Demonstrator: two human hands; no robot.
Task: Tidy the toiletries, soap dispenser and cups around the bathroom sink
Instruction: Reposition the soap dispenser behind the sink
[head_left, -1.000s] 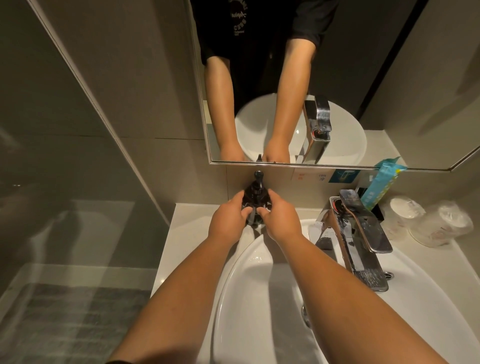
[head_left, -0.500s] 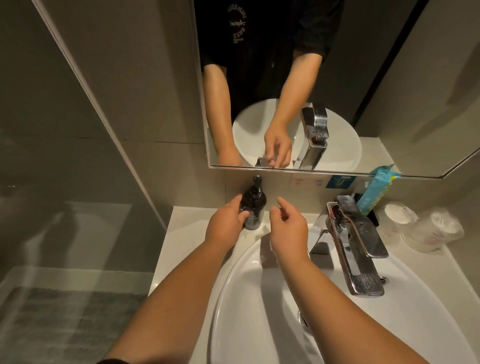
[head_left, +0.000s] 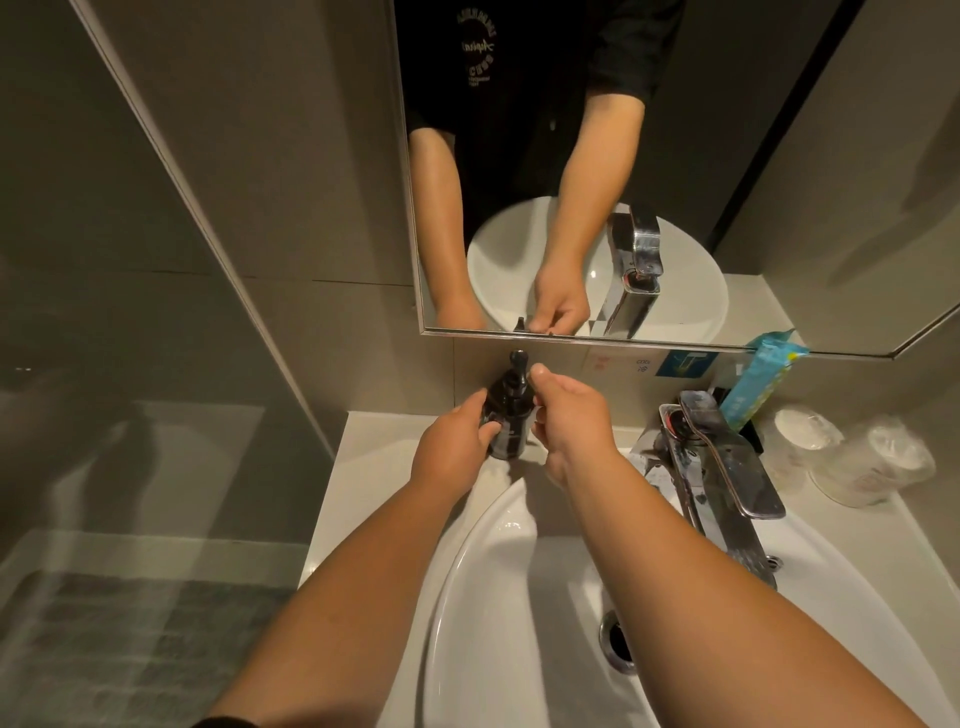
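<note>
Right now the dark glass pump soap dispenser (head_left: 506, 415) stands upright between your hands: left hand (head_left: 457, 441) grips its body, right hand (head_left: 569, 415), loosely curled and empty, just beside it.

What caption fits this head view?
Both hands, left hand and right hand, steady the dark soap dispenser behind the sink.

The table (head_left: 374, 457) left of the dispenser (head_left: 506, 415) lies bare; the tap (head_left: 722, 483) and seemingly wrapped cups (head_left: 852, 457) crowd the right.
</note>
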